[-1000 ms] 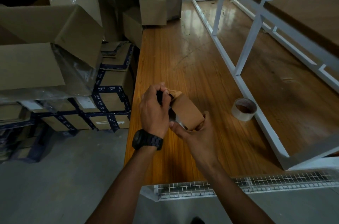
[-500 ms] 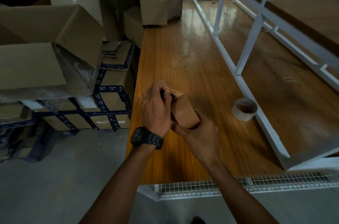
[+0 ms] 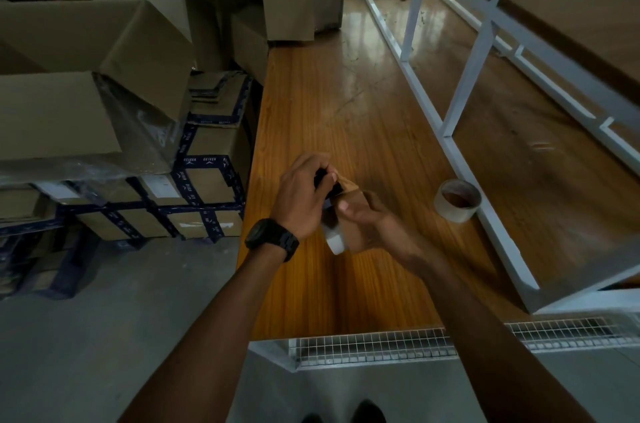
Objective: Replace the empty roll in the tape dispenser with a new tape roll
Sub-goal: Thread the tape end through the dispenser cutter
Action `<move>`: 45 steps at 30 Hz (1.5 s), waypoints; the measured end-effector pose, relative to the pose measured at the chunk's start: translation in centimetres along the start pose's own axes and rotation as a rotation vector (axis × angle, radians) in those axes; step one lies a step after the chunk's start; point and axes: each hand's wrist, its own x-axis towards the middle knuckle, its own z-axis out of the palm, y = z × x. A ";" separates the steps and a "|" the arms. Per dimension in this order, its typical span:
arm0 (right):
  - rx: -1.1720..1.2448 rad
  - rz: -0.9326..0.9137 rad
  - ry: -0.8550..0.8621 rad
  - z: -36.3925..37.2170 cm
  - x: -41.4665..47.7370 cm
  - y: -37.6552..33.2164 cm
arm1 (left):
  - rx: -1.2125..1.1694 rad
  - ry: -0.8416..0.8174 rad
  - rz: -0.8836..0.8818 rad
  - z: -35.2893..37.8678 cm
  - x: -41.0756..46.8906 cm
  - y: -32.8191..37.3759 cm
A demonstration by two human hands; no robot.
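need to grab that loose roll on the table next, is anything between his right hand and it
Nothing visible lies between them. The roll sits alone on the wooden table, with bare tabletop between it and the right hand. That hand is occupied, though, gripping the brown tape roll together with the left hand.

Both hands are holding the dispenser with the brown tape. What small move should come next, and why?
Probably press the brown roll fully onto the dispenser. The left hand grips the black dispenser while the right hand cups the roll against it above the bench; whether it is seated is hidden. The empty roll already lies aside.
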 end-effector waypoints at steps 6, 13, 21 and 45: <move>0.114 0.033 -0.014 0.1 0.9 2.5 | -0.048 -0.166 -0.010 1.8 0.5 -1.6; 0.162 0.226 0.122 1.6 3.1 3.7 | -0.084 0.032 -0.255 4.4 0.0 -2.5; 0.159 0.180 0.109 1.1 2.9 3.7 | 0.033 0.164 -0.379 5.8 -0.5 -1.9; -0.017 -0.050 0.283 3.2 3.2 5.3 | 0.170 0.014 -0.159 4.0 -0.7 -3.0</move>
